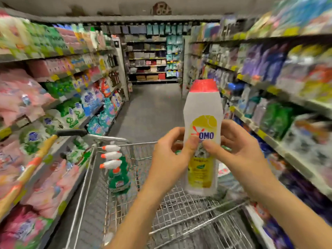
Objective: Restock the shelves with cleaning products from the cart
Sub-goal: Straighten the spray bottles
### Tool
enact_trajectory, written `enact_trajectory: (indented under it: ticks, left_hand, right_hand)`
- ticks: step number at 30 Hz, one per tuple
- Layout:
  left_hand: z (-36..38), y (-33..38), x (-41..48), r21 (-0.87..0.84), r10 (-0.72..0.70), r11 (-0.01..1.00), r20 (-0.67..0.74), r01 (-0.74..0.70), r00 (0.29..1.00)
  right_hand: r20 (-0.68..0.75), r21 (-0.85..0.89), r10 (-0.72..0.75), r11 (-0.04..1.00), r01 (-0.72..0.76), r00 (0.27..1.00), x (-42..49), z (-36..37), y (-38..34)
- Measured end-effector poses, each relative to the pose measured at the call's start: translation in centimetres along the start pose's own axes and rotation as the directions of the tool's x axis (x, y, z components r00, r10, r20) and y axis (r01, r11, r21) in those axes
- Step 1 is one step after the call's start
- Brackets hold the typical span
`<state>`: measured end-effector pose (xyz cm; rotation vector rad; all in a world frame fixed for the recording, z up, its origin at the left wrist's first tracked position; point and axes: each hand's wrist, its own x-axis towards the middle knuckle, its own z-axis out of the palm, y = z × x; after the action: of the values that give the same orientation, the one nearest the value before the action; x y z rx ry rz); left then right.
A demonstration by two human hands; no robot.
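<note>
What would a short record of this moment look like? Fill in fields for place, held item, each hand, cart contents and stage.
place: shop aisle, stocked shelves on both sides
held item: white bottle with red cap, upright above the cart
left hand: grips the bottle's left side, thumb on the label
right hand: grips its right side, thumb on the label
cart contents: green spray bottles, white trigger heads, far left corner
stage: bottle not yet on a shelf

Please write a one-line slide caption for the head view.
Left hand and right hand hold a white bottle upright over the cart.
</note>
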<state>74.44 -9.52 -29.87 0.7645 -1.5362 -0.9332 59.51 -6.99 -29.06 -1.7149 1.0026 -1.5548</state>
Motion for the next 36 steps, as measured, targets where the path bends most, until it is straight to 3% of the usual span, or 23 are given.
enact_trajectory:
  ticks: [9, 15, 19, 30, 36]
  left_hand:
    - [12.7, 6.5, -1.4, -0.173, 0.136, 0.981, 0.304, -0.085, 0.943]
    - [23.0, 11.2, -3.5, -0.331, 0.232, 0.942, 0.496, -0.064, 0.837]
    - [31.1, 15.6, -5.8, -0.430, 0.327, 0.900, 0.552, -0.074, 0.767]
    - [49.3, 25.0, -9.6, -0.603, 0.475, 0.797, 0.618, -0.010, 0.627]
    - [54.3, 29.3, -5.7, -0.698, 0.579, 0.716, 0.599, 0.006, 0.553]
  right_hand:
    - [-0.344, -0.237, -0.066, 0.971, -0.019, 0.937, -8.1, -10.9, -8.6]
    - [-0.482, -0.337, -0.129, 0.940, -0.047, 0.867, -14.4, -18.9, -14.3]
    - [-0.556, -0.436, -0.213, 0.898, -0.063, 0.803, -19.1, -25.2, -18.8]
    - [-0.588, -0.621, -0.294, 0.761, -0.187, 0.754, -27.0, -40.9, -28.9]
    - [-0.531, -0.705, -0.306, 0.677, -0.211, 0.790, -24.0, -46.6, -33.5]
